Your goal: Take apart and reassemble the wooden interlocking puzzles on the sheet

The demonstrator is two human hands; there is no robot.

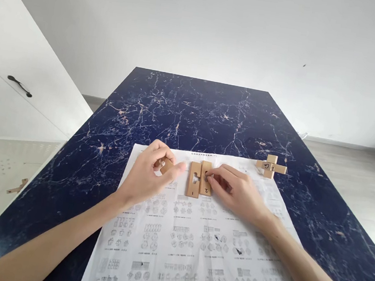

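My left hand [150, 172] is curled around a small wooden puzzle piece [166, 166], held just above the paper sheet; the fingers partly hide it. Side by side in the middle lie two flat notched wooden puzzle pieces. The left one, marked 1 [193, 188], is touched by neither hand. Against its right side is the piece marked 2 [205, 184], slightly farther from me. My right hand [234, 188] has thumb and fingertips closed on the right edge of the piece marked 2, near its notch.
A printed sheet of puzzle diagrams [184, 214] lies on the dark blue marbled table [185, 108]. An assembled cross-shaped wooden puzzle [270, 167] stands at the sheet's far right corner. Left of the table is a white cabinet [28, 59]; another wooden shape [17, 187] shows beyond the left edge.
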